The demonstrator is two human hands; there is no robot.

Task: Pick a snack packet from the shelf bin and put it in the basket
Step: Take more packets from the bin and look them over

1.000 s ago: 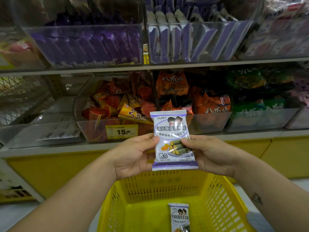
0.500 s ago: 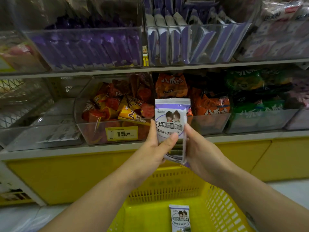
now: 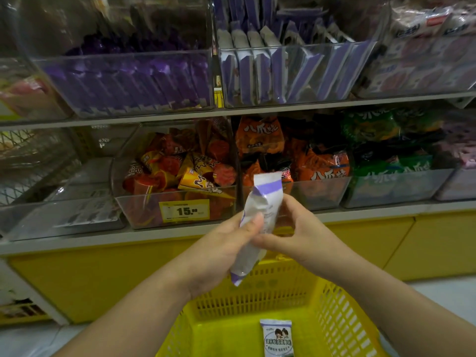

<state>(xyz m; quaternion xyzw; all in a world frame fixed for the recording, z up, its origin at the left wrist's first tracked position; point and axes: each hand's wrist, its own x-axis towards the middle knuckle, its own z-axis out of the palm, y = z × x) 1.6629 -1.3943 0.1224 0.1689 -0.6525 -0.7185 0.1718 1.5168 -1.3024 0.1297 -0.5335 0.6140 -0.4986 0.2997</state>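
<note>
I hold a white and purple snack packet [image 3: 262,202] upright in front of the lower shelf, its plain back turned toward me. My left hand [image 3: 226,251] grips its lower half, thumb across the front. My right hand [image 3: 296,233] holds the packet's right edge, fingers curled behind it. Below my hands stands the yellow plastic basket [image 3: 332,323]. A second packet of the same kind [image 3: 277,337] lies flat on the basket's floor.
The upper shelf carries clear bins of purple packets [image 3: 134,81] and purple-white packets [image 3: 291,70]. On the lower shelf, a bin of red and orange cone snacks [image 3: 180,171] bears a 15 price tag [image 3: 184,211], beside orange [image 3: 319,166] and green bags [image 3: 386,150]. A yellow base panel [image 3: 360,243] runs beneath.
The packet has been turned from showing its printed front to showing its back. Both hands rose a little toward the shelf and now sit closer together on the packet.
</note>
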